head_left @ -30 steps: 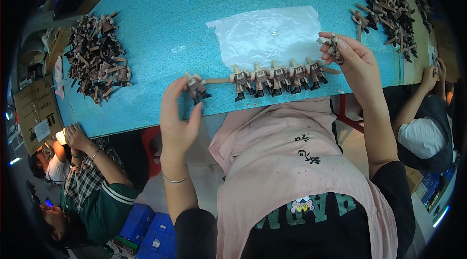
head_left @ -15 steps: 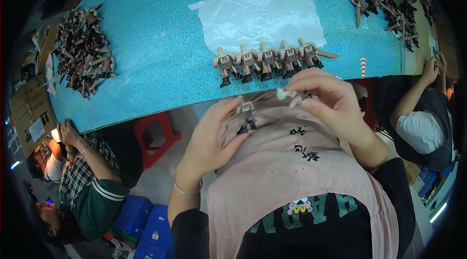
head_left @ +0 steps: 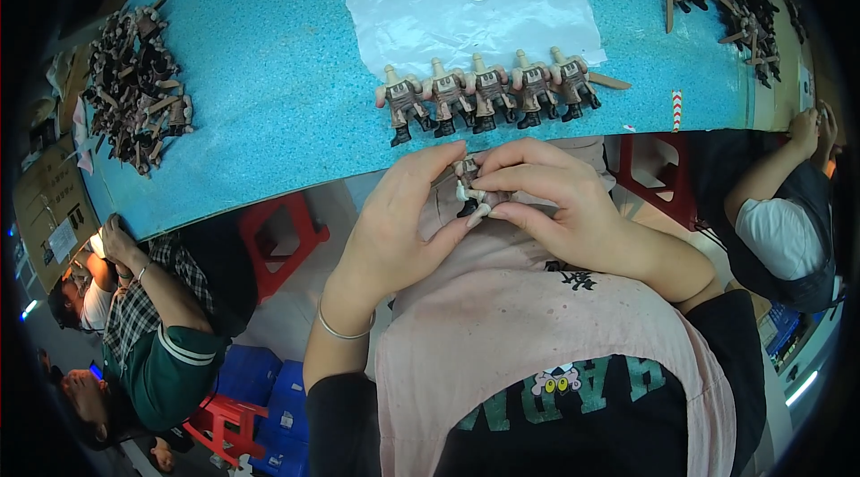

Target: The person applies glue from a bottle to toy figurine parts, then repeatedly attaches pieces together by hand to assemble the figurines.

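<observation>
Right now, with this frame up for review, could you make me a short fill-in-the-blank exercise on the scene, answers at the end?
1. The row of figures on the table is made up of ____ figures.
2. The table's surface is coloured ____.
3. The person's own bangle is worn on the ____ wrist.
4. A toy figure shows between the left hand and the ____ hand.

Missing words: five; blue; left; right.

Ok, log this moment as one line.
left hand: holding figure | right hand: gripping pale part | blue table: five figures in row, plastic sheet
</observation>
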### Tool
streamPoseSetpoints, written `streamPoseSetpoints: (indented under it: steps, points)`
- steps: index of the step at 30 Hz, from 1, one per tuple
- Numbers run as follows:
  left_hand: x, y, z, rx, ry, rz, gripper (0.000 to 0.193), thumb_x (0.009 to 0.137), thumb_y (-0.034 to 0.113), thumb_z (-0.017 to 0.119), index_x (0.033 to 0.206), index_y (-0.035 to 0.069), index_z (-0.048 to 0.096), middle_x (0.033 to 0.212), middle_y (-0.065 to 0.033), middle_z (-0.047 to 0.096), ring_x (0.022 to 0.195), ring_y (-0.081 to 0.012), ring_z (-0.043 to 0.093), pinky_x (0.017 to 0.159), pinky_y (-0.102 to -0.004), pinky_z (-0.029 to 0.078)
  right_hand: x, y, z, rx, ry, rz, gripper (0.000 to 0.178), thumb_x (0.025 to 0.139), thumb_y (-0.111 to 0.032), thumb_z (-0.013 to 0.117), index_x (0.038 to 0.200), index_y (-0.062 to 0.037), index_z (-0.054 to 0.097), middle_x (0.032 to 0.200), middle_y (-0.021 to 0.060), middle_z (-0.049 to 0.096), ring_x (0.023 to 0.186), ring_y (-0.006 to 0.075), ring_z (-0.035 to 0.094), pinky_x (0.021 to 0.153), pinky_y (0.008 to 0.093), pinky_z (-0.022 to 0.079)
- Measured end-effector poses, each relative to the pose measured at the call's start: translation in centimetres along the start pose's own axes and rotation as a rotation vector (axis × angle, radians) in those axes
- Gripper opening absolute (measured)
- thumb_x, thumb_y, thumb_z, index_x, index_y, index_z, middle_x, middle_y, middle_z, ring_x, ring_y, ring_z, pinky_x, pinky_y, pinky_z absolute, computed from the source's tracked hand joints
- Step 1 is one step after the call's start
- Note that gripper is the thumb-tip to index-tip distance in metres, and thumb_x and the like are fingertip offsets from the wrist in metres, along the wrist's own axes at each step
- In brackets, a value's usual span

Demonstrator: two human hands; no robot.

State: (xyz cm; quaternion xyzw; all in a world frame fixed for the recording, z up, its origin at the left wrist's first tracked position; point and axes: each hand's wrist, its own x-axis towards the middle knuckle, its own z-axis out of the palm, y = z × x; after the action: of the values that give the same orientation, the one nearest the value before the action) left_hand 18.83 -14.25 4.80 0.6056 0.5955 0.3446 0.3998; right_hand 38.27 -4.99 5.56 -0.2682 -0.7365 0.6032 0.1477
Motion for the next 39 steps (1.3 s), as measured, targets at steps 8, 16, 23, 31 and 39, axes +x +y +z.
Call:
streamPoseSetpoints:
  steps: [8,16,23,31,39]
  points:
    - [0.2,0.2,0.4,0.002,0.033,0.034,0.063,0.067,0.006,0.079,0.124,-0.001,0.050,0.116,-0.0163,0.058,0.102,-0.0318,0.059,0.087,-0.0371,0.049,-0.1,0.4,0.4,-0.005,0.050,0.018,0.028,0.075,0.004,0.068,0.103,0.0000,0.066,0.106,0.0131,0.059,0.100,0.0260,0.060,0.082,0.0332,0.050]
    - [0.5,0.0,0.1,-0.029,0.047,0.051,0.049,0.072,0.008,0.076,0.116,0.000,0.056,0.107,-0.0157,0.061,0.098,-0.0302,0.060,0.083,-0.0361,0.049,-0.2,0.8,0.6,0.041,0.095,0.077,0.026,0.073,0.004,0.070,0.098,-0.0011,0.067,0.104,0.0117,0.060,0.104,0.0260,0.060,0.085,0.0344,0.050]
    - [0.8,-0.6,1.1,0.016,0.127,0.075,0.026,0.075,0.001,0.070,0.101,0.001,0.065,0.098,-0.0131,0.064,0.090,-0.0267,0.064,0.078,-0.0327,0.052,0.0,1.0,0.7,0.068,0.106,0.075,0.023,0.072,0.003,0.072,0.095,-0.0010,0.068,0.100,0.0111,0.063,0.105,0.0269,0.062,0.087,0.0352,0.050]
    - [0.3,-0.3,1.6,-0.004,0.194,0.018,0.021,0.075,-0.001,0.070,0.096,0.000,0.067,0.095,-0.0125,0.065,0.089,-0.0244,0.065,0.078,-0.0311,0.053,0.0,0.8,0.1,0.076,0.061,0.049,0.025,0.073,0.003,0.071,0.097,-0.0006,0.067,0.103,0.0122,0.062,0.105,0.0276,0.061,0.088,0.0355,0.050]
    - [-2.0,0.9,1.3,-0.428,0.403,-0.013,0.025,0.082,-0.001,0.066,0.106,-0.005,0.061,0.110,-0.0166,0.057,0.105,-0.0248,0.058,0.094,-0.0354,0.046,-1.1,-1.6,-1.1,0.402,0.282,0.068,0.041,0.082,0.000,0.065,0.121,-0.0005,0.051,0.105,0.0105,0.059,0.104,0.0201,0.058,0.086,0.0335,0.049]
